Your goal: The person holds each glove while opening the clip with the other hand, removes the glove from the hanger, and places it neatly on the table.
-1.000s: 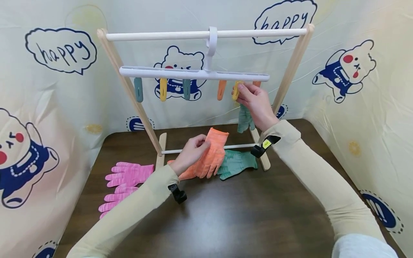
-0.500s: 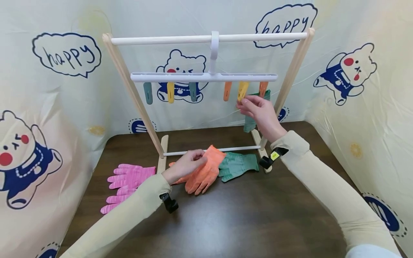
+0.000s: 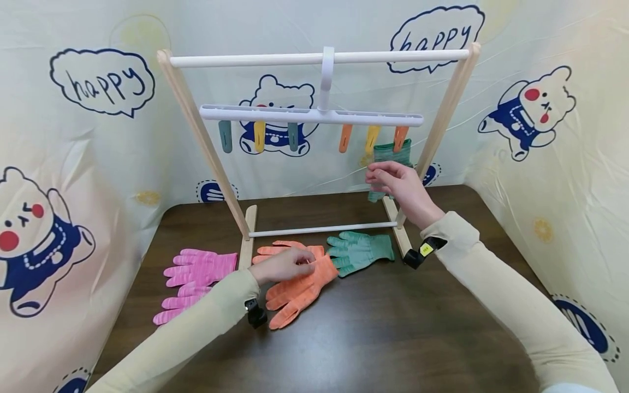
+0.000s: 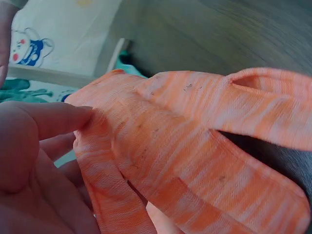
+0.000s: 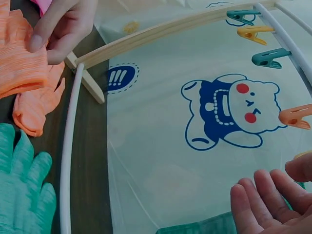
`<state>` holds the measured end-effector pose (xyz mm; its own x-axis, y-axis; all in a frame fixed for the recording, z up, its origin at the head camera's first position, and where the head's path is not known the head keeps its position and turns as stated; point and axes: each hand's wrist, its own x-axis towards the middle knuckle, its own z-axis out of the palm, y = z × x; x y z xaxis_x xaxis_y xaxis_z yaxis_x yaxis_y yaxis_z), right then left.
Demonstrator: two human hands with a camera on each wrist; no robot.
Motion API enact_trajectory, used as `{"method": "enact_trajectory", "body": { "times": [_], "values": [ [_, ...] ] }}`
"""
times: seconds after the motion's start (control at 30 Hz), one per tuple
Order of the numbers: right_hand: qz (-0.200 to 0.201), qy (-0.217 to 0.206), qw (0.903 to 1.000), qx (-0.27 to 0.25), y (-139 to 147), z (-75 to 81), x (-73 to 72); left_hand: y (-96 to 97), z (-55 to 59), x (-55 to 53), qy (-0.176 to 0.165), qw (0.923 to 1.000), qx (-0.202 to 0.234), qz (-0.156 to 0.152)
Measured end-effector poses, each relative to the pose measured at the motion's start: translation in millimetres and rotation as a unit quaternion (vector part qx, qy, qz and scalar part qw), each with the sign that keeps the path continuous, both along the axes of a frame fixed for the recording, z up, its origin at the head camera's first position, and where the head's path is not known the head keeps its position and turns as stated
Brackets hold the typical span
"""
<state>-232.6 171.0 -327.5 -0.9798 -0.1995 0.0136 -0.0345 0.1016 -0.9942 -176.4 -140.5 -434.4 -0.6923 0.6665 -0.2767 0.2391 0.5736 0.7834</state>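
Note:
My left hand pinches an orange knit glove low over the table, its fingers spread toward me; the left wrist view shows my thumb on top of the fabric. Another orange glove lies partly hidden beneath. My right hand is relaxed and holds nothing, just below a yellow clothespin. Behind it a green glove hangs by its cuff from an orange clothespin, partly covered by the hand. The clothespins hang along a white hanger.
The hanger hooks over the white top bar of a wooden rack. Pink gloves lie left on the brown table, one partly behind my left sleeve. A second green glove lies flat right of the orange ones.
My left hand has lowered the orange glove from upright before the rack toward the table. My right hand has let go of the yellow clothespin and moved down and slightly right.

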Motion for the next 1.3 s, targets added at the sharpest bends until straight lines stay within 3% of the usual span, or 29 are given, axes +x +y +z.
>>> {"method": "enact_trajectory", "body": {
  "times": [0.13,0.23,0.6,0.97,1.3],
  "values": [
    [0.003,-0.010,0.9999,0.008,2.1,-3.4,2.4,3.9,-9.0,2.5,0.062,0.9968,-0.036,-0.035],
    [0.006,-0.014,0.9998,0.015,4.4,-5.0,3.9,7.4,-12.2,6.8,0.108,0.9908,-0.069,-0.042],
    [0.007,-0.027,0.9995,0.015,11.7,-10.4,7.1,13.3,-23.9,16.2,0.190,0.9702,-0.150,-0.016],
    [0.004,-0.019,0.9980,0.061,18.6,-23.8,11.5,13.9,-28.0,17.3,0.218,0.9604,-0.173,-0.005],
    [0.018,-0.020,0.9952,0.094,24.8,-39.6,14.8,12.6,-24.7,13.3,0.217,0.9607,-0.173,-0.005]
  ]
}}
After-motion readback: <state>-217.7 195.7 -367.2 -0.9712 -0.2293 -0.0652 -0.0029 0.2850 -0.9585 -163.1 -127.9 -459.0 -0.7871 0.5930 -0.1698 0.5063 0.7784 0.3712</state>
